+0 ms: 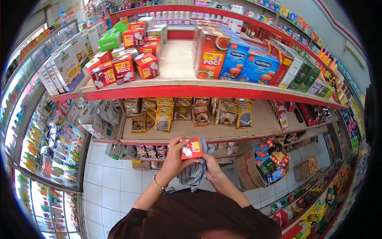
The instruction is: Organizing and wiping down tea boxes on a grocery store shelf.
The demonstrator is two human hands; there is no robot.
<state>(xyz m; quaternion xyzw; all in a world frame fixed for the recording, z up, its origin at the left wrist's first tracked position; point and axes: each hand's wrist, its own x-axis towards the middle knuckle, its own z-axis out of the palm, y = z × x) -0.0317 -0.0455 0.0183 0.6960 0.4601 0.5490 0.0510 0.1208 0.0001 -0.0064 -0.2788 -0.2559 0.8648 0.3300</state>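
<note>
A small red tea box point(190, 149) bearing the Poci brand is held in front of the shelves, its red and yellow face turned up. My left hand point(176, 152) grips it, thumb along the top edge and fingers around the side. In my right hand point(212, 165) is a grey striped cloth point(192, 176), pressed against the box's right side and hanging below it. Part of the right fingers is hidden behind cloth and box. On the top shelf ahead, similar red tea boxes point(124, 68) stand and lean in an uneven group.
The red-edged top shelf point(179, 91) also carries tall tea boxes point(209, 53) and blue tea boxes point(258, 64). Coffee sachets point(163, 116) line the shelf below. An open cardboard carton point(247, 170) full of boxes stands on the tiled floor at right. Glass-door coolers point(50, 149) flank the left.
</note>
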